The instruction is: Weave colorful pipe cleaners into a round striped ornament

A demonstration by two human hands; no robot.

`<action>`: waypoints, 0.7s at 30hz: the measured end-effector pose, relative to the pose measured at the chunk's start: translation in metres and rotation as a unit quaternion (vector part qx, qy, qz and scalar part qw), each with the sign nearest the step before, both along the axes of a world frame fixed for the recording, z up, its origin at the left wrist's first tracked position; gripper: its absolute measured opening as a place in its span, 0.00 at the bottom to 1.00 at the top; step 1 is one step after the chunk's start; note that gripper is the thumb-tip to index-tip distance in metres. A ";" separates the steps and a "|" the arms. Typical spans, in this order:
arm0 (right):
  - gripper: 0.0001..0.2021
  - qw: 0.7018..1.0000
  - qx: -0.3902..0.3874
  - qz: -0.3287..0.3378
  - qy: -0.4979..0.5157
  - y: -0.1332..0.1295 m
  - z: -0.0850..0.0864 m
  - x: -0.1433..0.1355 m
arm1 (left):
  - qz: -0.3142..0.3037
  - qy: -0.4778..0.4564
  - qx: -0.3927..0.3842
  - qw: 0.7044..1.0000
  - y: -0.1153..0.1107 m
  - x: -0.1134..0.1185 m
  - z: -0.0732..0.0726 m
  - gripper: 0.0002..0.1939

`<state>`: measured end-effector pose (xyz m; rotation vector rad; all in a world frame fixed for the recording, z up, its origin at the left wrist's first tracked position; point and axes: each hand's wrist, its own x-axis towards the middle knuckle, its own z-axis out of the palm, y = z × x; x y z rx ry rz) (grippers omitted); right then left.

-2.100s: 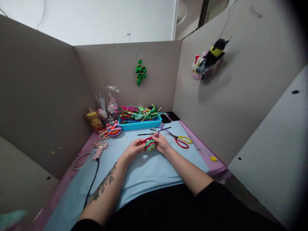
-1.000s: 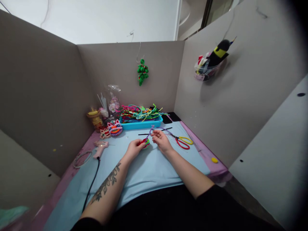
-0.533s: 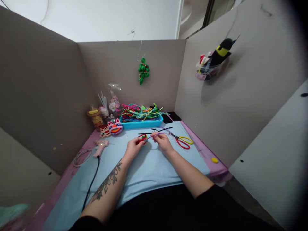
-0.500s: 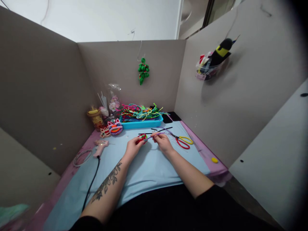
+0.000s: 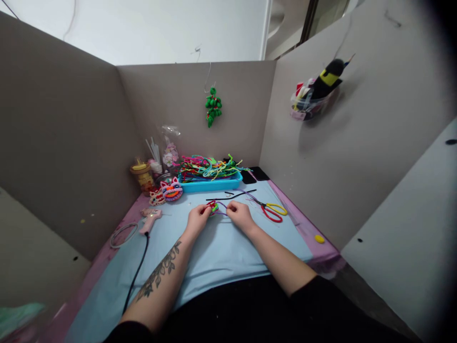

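Observation:
Pinched between the fingers of my left hand is a small red and green pipe-cleaner piece, held just above the blue cloth. A purple pipe cleaner bends out of this piece in a loop towards the right. My right hand is closed on the far part of that purple strand, its fingertips pressed together. Black pipe cleaners lie on the cloth just beyond both hands. To the right of my right hand rest scissors with one red and one yellow handle.
A blue tray heaped with colourful pipe cleaners stands at the back. Left are a pink glue gun with a black cord, lion-head ornaments and a drink cup. Grey partitions enclose the table. A yellow disc lies right.
The purple pipe cleaner went from a fairly straight strand to a curved loop between my hands. My right hand turned slightly, its fingers curling down. My left hand stayed nearly in place.

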<state>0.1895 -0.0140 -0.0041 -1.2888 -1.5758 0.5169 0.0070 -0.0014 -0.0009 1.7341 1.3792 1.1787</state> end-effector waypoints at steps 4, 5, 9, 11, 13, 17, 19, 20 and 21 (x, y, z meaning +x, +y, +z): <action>0.04 0.995 -0.023 -0.011 -0.101 0.004 -0.005 0.001 | 0.023 0.032 0.011 0.999 -0.003 0.001 0.002 0.17; 0.04 0.992 -0.030 -0.017 -0.124 0.005 -0.007 0.001 | 0.021 0.043 0.018 0.999 -0.004 0.001 0.002 0.16; 0.03 0.974 -0.034 -0.037 -0.222 0.008 -0.011 0.001 | -0.012 0.087 0.063 0.994 -0.006 0.004 0.002 0.14; 0.04 0.961 0.001 -0.031 -0.275 0.007 -0.011 0.001 | -0.032 0.096 0.074 0.992 -0.006 0.004 0.000 0.13; 0.05 0.944 0.051 -0.015 -0.325 0.005 -0.009 0.001 | -0.039 0.090 0.071 0.993 -0.006 0.004 -0.002 0.13; 0.07 0.914 0.110 0.000 -0.391 0.002 -0.002 0.002 | -0.022 0.071 0.040 0.996 -0.004 0.002 -0.005 0.17; 0.07 0.909 0.118 -0.003 -0.401 0.002 -0.001 0.003 | -0.030 0.070 0.031 0.997 -0.003 0.001 -0.005 0.17; 0.07 0.908 0.123 -0.004 -0.401 0.003 0.000 0.004 | -0.039 0.070 0.031 0.996 -0.002 0.002 -0.004 0.15; 0.08 0.908 0.129 -0.004 -0.400 0.003 -0.001 0.004 | -0.050 0.070 0.031 0.996 -0.002 0.002 -0.003 0.14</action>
